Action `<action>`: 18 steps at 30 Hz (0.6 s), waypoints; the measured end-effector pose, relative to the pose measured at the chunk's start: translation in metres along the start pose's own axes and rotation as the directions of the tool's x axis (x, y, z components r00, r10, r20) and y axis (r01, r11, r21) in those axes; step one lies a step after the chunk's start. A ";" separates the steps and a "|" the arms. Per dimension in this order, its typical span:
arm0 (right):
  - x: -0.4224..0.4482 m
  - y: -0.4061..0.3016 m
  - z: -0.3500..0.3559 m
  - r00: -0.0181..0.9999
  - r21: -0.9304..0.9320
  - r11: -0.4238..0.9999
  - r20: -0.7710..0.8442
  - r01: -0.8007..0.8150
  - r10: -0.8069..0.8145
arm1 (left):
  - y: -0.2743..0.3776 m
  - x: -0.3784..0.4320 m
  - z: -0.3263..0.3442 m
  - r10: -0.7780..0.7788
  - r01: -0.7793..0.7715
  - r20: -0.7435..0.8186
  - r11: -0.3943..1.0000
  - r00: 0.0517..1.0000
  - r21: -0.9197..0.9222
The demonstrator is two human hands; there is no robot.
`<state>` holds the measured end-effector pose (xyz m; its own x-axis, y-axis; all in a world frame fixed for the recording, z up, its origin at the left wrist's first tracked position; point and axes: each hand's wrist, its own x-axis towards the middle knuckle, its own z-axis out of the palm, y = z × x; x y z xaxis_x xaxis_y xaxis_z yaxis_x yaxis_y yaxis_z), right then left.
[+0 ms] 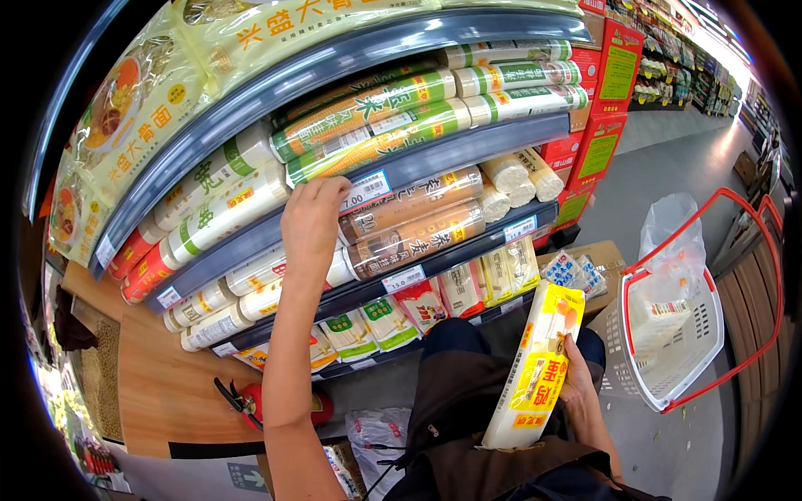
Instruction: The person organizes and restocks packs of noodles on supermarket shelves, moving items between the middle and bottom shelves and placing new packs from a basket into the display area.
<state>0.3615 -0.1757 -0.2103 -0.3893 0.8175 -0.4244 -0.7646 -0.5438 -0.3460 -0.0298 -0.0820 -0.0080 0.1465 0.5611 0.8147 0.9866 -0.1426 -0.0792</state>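
My left hand (316,210) reaches up to the middle shelf's rail, its curled fingers at the left end of a price tag (368,190). The fingertips are partly hidden behind the hand. My right hand (575,376) holds a long yellow-and-white pack of dried noodles (539,369), tilted over my lap. Green corn-patterned rolls of noodles (376,113) lie on the shelf just above my left hand. Brown-wrapped noodle rolls (416,238) fill the tier below it, to the right.
A white shopping basket (680,357) with red handles stands at the right, a clear plastic bag (673,232) in it. A red fire extinguisher (254,401) is low at the left. Flat noodle packs (388,319) line the bottom shelf. Red cartons (601,144) are stacked at the shelf's right end.
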 end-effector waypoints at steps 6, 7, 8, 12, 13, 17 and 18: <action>0.000 -0.006 0.003 0.999 0.019 0.999 -0.035 0.030 -0.029 | 0.019 0.000 0.000 0.039 -0.042 0.053 0.998 0.998 0.055; 0.004 -0.006 0.007 0.997 0.008 0.999 -0.069 0.039 -0.039 | 0.032 -0.004 -0.002 0.053 -0.056 0.080 0.998 0.995 0.026; 0.008 -0.010 0.013 0.998 0.004 0.999 -0.054 0.043 -0.043 | 0.054 -0.012 -0.004 -0.049 0.075 0.142 0.980 0.989 -0.185; 0.020 -0.020 0.040 0.991 -0.090 0.988 0.063 0.123 -0.118 | 0.128 -0.089 0.005 0.005 0.727 0.738 0.168 0.675 -0.666; 0.021 -0.023 0.051 0.982 -0.125 0.976 0.082 0.180 -0.171 | 0.146 -0.109 0.012 0.160 0.814 0.800 -0.047 0.578 -0.579; 0.019 -0.033 0.060 0.958 -0.200 0.938 0.085 0.284 -0.272 | 0.214 -0.157 0.029 0.245 0.834 0.800 -0.079 0.547 -0.546; 0.016 -0.033 0.058 0.963 -0.218 0.938 0.092 0.269 -0.254 | 0.222 -0.162 0.028 0.169 0.880 0.867 -0.175 0.468 -0.441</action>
<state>0.3511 -0.1336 -0.1568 -0.2281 0.9428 -0.2433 -0.7096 -0.3321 -0.6214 0.1672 -0.1819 -0.1733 0.2976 0.9458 -0.1300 -0.0753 0.1590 0.9844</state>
